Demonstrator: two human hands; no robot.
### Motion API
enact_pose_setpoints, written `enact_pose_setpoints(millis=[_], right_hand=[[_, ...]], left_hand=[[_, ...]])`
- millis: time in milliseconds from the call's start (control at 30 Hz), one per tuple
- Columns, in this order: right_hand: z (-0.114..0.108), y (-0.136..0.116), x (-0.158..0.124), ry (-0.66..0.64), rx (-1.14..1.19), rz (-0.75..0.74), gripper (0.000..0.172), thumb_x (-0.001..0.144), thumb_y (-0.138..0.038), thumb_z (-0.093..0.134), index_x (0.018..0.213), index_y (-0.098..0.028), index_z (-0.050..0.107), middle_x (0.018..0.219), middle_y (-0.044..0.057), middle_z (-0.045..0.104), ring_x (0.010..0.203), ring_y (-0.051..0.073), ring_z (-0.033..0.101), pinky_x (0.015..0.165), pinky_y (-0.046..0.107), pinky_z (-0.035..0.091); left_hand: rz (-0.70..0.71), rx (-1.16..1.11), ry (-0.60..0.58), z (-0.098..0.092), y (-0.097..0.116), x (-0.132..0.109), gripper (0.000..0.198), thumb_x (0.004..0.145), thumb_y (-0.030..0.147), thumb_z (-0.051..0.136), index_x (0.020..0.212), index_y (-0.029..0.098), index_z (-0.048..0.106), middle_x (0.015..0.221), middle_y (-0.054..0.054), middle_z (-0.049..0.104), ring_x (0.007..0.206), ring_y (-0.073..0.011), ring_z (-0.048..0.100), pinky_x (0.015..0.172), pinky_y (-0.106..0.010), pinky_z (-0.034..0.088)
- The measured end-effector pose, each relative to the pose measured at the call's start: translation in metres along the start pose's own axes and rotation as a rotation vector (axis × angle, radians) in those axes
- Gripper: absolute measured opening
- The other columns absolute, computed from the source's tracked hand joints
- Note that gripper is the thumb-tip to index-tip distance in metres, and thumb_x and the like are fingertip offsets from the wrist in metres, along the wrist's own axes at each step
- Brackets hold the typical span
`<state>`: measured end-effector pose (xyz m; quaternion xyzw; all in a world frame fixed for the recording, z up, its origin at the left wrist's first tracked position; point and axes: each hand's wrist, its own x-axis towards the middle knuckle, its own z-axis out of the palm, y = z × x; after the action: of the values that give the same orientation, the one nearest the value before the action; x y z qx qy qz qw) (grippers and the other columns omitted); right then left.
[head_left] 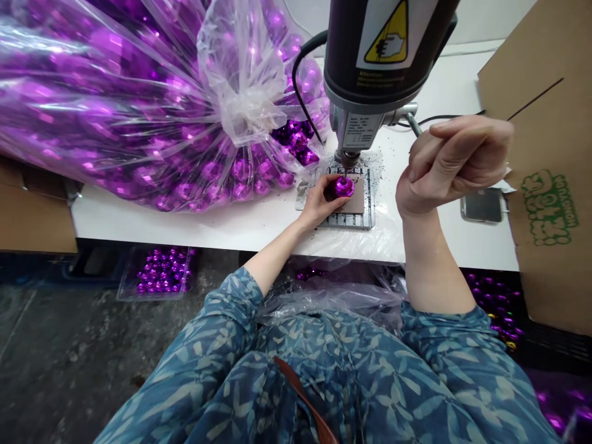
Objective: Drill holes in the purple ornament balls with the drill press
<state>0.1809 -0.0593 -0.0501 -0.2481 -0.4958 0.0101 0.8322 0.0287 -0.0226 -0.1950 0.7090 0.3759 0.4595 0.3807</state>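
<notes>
My left hand [320, 202] holds a shiny purple faceted ball [345, 186] between thumb and fingers. The ball rests on a small brown board [355, 203] upon the slotted metal base [369, 217] of a bench drill press [375, 77]. Right above the ball, the drill's chuck [349, 159] points its bit down, and the tip appears to meet the ball's top. My right hand [456, 163] is closed in a fist around the end of the drill's feed lever [413, 122]. The lever's grip is hidden within the fingers.
A big clear plastic bag [152, 117] of purple balls fills the table's left side. At right stand a cardboard box [550, 172] and a phone [482, 205]. A clear bin [161, 271] of purple balls sits below. Dark shavings surround the drill base.
</notes>
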Motion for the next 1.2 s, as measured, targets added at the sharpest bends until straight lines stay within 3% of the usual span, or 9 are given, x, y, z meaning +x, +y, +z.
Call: enact_pose_setpoints(millis=[200,367,500,567,733,867,967,1067,1200], right_hand=[[-0.003,0.0,-0.008,-0.012,0.009,0.035,0.053,0.094,-0.062,0.048,0.075,-0.013,0.046,0.049,-0.005,0.025,0.038,-0.004,0.026,0.043,0.017,0.021],[0.027,-0.031,0.046,-0.017,-0.001,0.136,0.03,0.094,-0.038,0.05,0.079,-0.013,0.053,0.06,-0.003,0.035,0.044,-0.002,0.042,0.045,0.018,0.017],[0.043,-0.048,0.082,-0.141,-0.126,0.43,0.027,0.094,-0.028,0.035,0.069,-0.02,0.036,0.054,-0.003,0.023,0.041,-0.001,0.031,0.048,0.019,0.021],[0.044,-0.048,0.085,-0.175,-0.164,0.424,0.03,0.094,-0.031,0.035,0.067,-0.02,0.032,0.054,-0.002,0.024,0.043,-0.002,0.032,0.049,0.017,0.023],[0.04,-0.024,0.085,-0.092,-0.125,0.365,0.038,0.089,-0.049,0.054,0.072,-0.016,0.043,0.055,-0.003,0.026,0.044,-0.002,0.033,0.048,0.018,0.023],[0.04,-0.007,0.09,-0.045,-0.128,0.317,0.076,0.047,-0.085,0.05,0.072,-0.013,0.047,0.058,-0.002,0.034,0.048,-0.002,0.038,0.05,0.018,0.028],[0.042,-0.014,0.09,-0.054,-0.115,0.303,0.077,0.044,-0.084,0.05,0.072,-0.013,0.049,0.065,-0.001,0.047,0.047,-0.003,0.039,0.049,0.02,0.024],[0.043,-0.027,0.087,-0.084,-0.092,0.312,0.072,0.047,-0.08,0.053,0.072,-0.013,0.05,0.062,-0.003,0.047,0.047,-0.003,0.04,0.05,0.019,0.024],[0.042,-0.029,0.085,-0.089,-0.057,0.308,0.068,0.053,-0.077,0.055,0.072,-0.012,0.052,0.056,-0.004,0.04,0.045,-0.002,0.039,0.049,0.019,0.024]], left_hand=[[-0.007,-0.012,0.004,-0.001,0.0,-0.001,0.062,0.079,0.054,0.086,0.128,0.025,0.061,0.126,-0.009,0.072,0.121,-0.0278,0.068,0.11,-0.049,0.052],[-0.007,-0.042,0.011,0.001,0.0,0.001,0.063,0.077,0.053,0.087,0.126,0.023,0.06,0.124,-0.009,0.072,0.118,-0.027,0.069,0.109,-0.047,0.053],[0.026,0.0,0.099,-0.009,0.026,-0.019,0.056,0.079,0.051,0.085,0.12,0.022,0.06,0.121,-0.01,0.071,0.113,-0.0246,0.069,0.101,-0.042,0.056],[0.077,0.063,-0.018,-0.021,0.049,-0.043,0.048,0.082,0.049,0.083,0.116,0.022,0.062,0.115,-0.009,0.071,0.104,-0.0222,0.07,0.09,-0.038,0.058],[0.249,0.199,-0.654,-0.051,0.088,-0.087,0.051,0.077,0.062,0.084,0.108,0.024,0.07,0.101,-0.006,0.074,0.092,-0.0227,0.071,0.078,-0.036,0.058],[0.269,0.257,-0.209,-0.059,0.07,-0.042,0.028,0.103,0.047,0.058,0.107,0.021,0.07,0.101,-0.006,0.076,0.094,-0.0185,0.071,0.087,-0.035,0.058],[0.123,0.569,0.108,-0.057,0.051,0.023,0.019,0.103,0.017,0.052,0.11,0.018,0.069,0.116,-0.012,0.073,0.115,-0.0246,0.069,0.102,-0.04,0.054],[-0.131,0.874,0.002,-0.049,0.045,0.071,0.036,0.095,-0.001,0.046,0.116,0.016,0.07,0.134,-0.018,0.067,0.124,-0.0321,0.068,0.103,-0.044,0.054],[-0.312,1.042,-0.109,-0.041,0.051,0.084,0.054,0.093,-0.005,0.037,0.139,0.013,0.059,0.142,-0.021,0.063,0.124,-0.0364,0.07,0.099,-0.047,0.057]])
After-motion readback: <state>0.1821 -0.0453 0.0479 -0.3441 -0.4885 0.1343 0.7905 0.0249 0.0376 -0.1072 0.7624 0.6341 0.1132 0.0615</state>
